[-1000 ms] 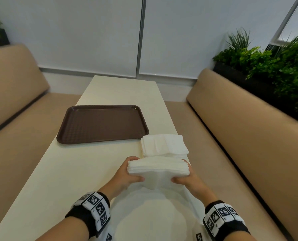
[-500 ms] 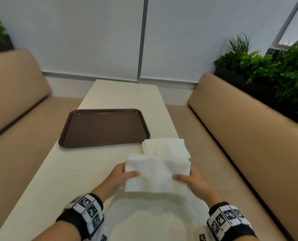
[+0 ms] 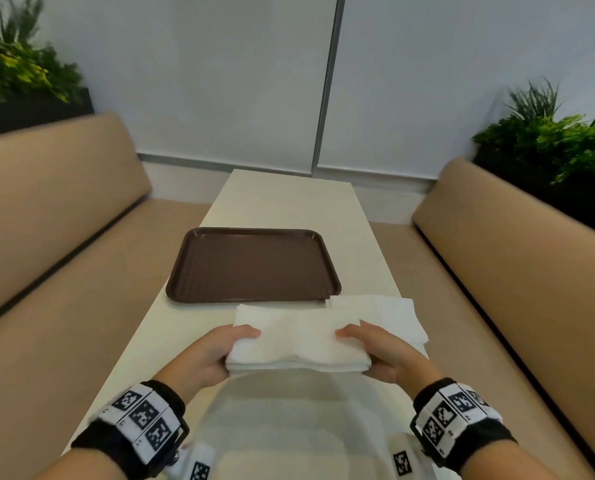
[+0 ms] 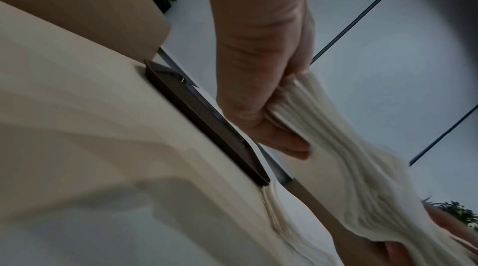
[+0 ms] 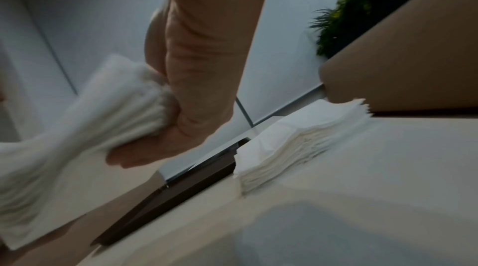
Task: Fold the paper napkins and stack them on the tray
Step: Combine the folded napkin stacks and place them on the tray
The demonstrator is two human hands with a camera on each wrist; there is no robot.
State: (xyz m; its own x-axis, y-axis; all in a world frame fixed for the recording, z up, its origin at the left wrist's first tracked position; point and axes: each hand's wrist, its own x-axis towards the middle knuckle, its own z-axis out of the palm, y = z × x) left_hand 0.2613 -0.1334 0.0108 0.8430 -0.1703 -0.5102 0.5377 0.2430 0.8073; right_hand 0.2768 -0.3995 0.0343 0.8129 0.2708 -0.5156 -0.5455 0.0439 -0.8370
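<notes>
Head view: the left hand grips the left end of a thick bundle of white paper napkins, thumb on top and fingers curled beneath; the right hand grips the right end in the same manner. The bundle is held level, clear of the counter, above its near end. Just beyond the right hand a second stack of napkins lies flat on the counter, its far left corner touching or just beside the near right corner of the brown tray. The tray sits flat mid-counter and holds nothing. Tan bench seats run along both sides, with green plants behind their backrests. Left wrist view shows what the head view hides: the bundle's many separate layers fanning at the edge, pinched between thumb and fingers, and the tray's raised rim in profile on the counter. Right wrist view shows the resting stack from the side, many sheets deep with uneven edges, standing against the tray's corner, and the bundle sagging between the two grips.
</notes>
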